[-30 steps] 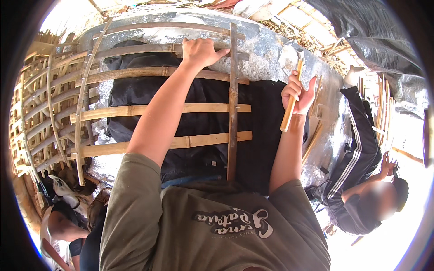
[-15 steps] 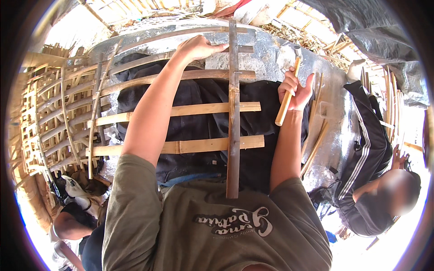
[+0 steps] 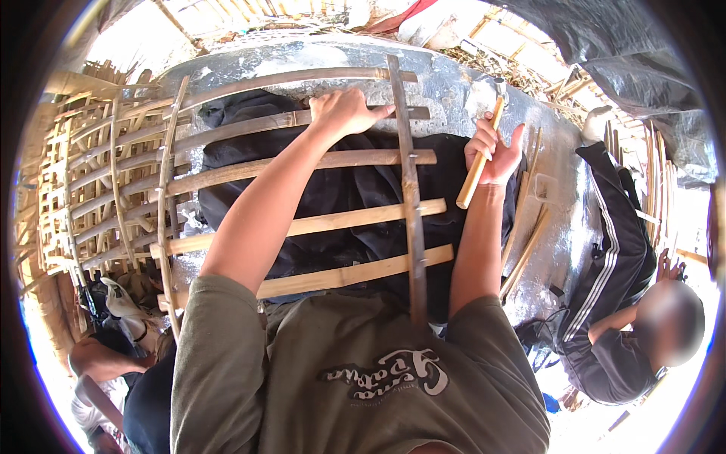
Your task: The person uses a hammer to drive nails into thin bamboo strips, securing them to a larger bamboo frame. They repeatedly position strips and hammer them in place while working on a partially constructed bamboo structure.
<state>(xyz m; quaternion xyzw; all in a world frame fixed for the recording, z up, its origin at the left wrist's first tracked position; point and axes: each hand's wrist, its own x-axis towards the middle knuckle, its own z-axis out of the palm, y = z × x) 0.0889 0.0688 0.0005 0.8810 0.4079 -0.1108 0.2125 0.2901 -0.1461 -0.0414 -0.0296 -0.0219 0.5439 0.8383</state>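
A lattice of split bamboo slats point(image 3: 355, 219) lies over dark cloth across my legs. Its long slats run left to right, and a single cross strip point(image 3: 411, 181) lies over them near their right ends. At the far side, my left hand point(image 3: 342, 110) is closed around the second slat from the far edge, its thumb stretched along it toward the cross strip. Right of the lattice, my right hand point(image 3: 493, 151) grips a hammer point(image 3: 479, 171) by its light wooden handle, thumb raised. The hammer's head is up at the far end, apart from the bamboo.
Stacked bamboo lattices point(image 3: 64, 181) stand at the left. Beyond the cloth spreads a grey, worn surface point(image 3: 295, 57). Loose bamboo strips point(image 3: 527, 246) and a small clear container point(image 3: 544, 186) lie right of my arm. Another person point(image 3: 616, 333) sits at the right; someone else's arm point(image 3: 106, 352) shows lower left.
The lattice has shifted nearer to me and a little right, tilting slightly, and my left hand has moved with it. My right hand and the hammer stay nearly in place.
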